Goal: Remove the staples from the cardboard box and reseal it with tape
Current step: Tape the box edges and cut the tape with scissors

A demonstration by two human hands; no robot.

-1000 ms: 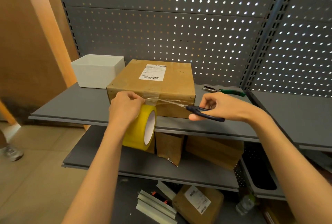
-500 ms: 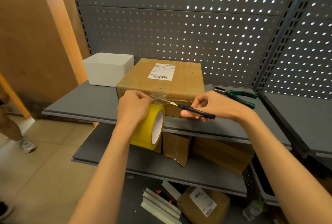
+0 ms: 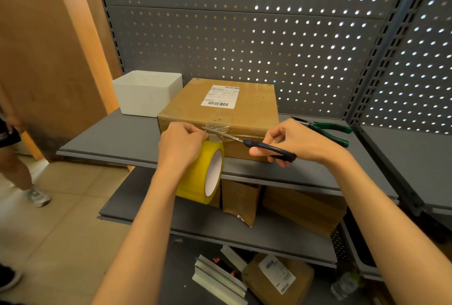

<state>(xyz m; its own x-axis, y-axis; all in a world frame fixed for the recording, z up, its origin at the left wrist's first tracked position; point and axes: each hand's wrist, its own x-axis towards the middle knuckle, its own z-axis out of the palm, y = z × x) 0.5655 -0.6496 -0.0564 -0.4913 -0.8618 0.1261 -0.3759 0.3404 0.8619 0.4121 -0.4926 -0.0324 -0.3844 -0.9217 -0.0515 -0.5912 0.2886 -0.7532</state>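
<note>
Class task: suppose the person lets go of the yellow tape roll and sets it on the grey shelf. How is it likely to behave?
The tape roll is round with an open core, so set on its edge it would probably roll along the shelf. Laid flat, it should stay put. It is thickly wound, so it likely feels firm and fairly solid for its size.

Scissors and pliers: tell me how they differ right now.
The scissors have dark handles; the pliers have green ones. The scissors are held in the right hand, blades at the clear tape on the box; the pliers lie untouched on the shelf. Both are two-handled tools with metal tips.
</note>
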